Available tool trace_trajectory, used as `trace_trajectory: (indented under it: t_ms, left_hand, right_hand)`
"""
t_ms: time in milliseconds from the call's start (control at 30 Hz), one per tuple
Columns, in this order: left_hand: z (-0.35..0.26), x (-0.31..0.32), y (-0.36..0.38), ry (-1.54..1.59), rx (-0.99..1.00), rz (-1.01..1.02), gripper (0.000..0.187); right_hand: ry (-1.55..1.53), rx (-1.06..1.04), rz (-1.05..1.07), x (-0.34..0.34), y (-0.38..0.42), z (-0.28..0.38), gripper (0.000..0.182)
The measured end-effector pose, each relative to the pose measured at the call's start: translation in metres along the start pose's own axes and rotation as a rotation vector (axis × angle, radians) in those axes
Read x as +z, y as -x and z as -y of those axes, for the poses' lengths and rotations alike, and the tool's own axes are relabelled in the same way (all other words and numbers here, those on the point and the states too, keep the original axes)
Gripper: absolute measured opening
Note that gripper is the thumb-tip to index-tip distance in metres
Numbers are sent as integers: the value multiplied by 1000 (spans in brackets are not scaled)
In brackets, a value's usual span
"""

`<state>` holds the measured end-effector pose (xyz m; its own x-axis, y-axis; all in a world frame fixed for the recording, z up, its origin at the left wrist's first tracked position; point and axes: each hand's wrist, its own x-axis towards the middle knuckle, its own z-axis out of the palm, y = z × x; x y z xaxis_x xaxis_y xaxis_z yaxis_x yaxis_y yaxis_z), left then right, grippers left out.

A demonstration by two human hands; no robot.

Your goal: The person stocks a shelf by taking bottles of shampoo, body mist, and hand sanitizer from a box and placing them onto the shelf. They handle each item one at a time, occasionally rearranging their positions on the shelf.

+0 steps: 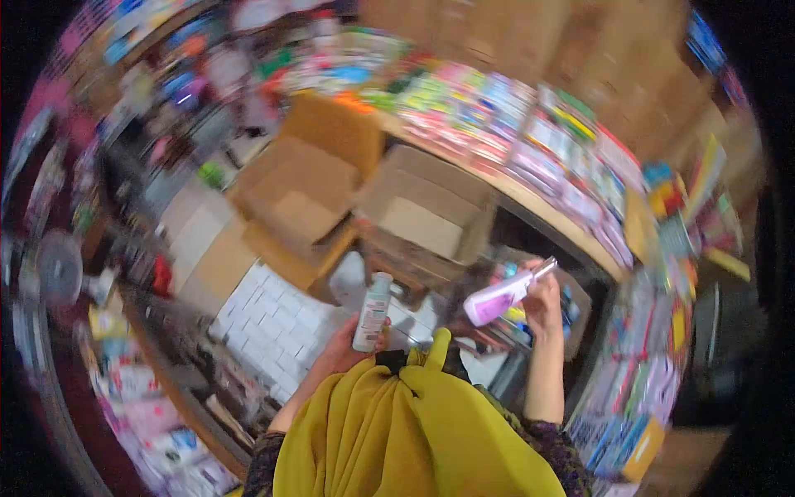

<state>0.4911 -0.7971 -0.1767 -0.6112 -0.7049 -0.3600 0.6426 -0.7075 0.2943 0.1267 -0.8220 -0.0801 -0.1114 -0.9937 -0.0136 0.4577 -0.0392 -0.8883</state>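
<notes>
A white bottle with a pale green cap (373,313) stands nearly upright in my left hand (340,348), whose fingers are wrapped round its lower part. On the other side, my right hand (542,305) is closed round the neck end of a purple bottle (499,300). That bottle is tilted, with its silvery top pointing to the upper right. The two bottles are apart. Beneath my right hand is a box of assorted items (571,311), blurred and partly hidden.
Two open cardboard boxes (302,186) (426,217) lie ahead. Behind them curves a shelf of colourful packets (489,108). More packets (157,414) line the lower left, and stacked packages (625,406) fill the right. White tiled flooring (269,319) shows left of centre.
</notes>
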Motion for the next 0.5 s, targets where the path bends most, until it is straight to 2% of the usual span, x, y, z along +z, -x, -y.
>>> trace_trajectory:
  t_ms: [33, 133, 267, 300, 400, 500]
  left_hand:
    - [-14, -3, 26, 72, 60, 185, 48]
    - [-47, -22, 112, -40, 328, 6, 60]
    - [-72, -51, 212, -144, 720, 59, 68]
    - [-73, -58, 231, -102, 765, 7, 77]
    - [-62, -72, 266, -4, 945, -260, 77]
    - [-62, -86, 283, 151, 1075, -359, 73]
  right_hand:
    - [-10, 36, 98, 28, -11, -25, 46]
    - [-41, 130, 373, 141, -31, -82, 53]
    - [-20, 255, 665, 278, -33, -138, 79]
    - [-3, 279, 742, 304, -33, -148, 85]
    - [115, 358, 908, 375, -32, -153, 87]
    - [61, 456, 1060, 433, -43, -181, 80]
